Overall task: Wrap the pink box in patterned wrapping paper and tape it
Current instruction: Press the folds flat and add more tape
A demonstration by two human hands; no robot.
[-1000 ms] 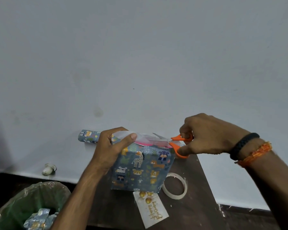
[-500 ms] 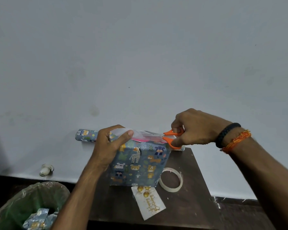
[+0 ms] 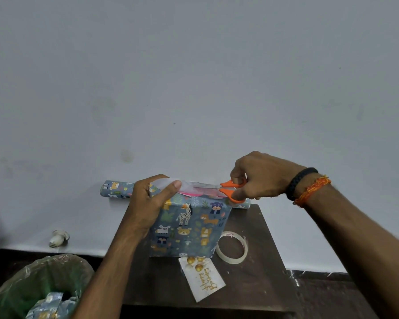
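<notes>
The pink box (image 3: 189,192) stands on the dark table (image 3: 258,279), its sides covered in blue animal-print wrapping paper (image 3: 189,229); only a pink strip shows at its top. My left hand (image 3: 148,201) grips the box's upper left corner and pinches the white upturned paper flap (image 3: 168,183). My right hand (image 3: 258,176) holds orange-handled scissors (image 3: 230,191), blades lying along the top edge of the paper. A tape roll (image 3: 232,247) lies right of the box.
The wrapping-paper roll (image 3: 115,189) lies behind the box against the white wall. A white gift card (image 3: 203,280) with gold writing lies in front of the box. A green-lined bin (image 3: 39,286) with paper scraps stands at lower left. A small white object (image 3: 58,238) lies on the floor.
The scissors have slid left along the top edge of the paper and their handles have come closer together. My left hand keeps its grip on the box.
</notes>
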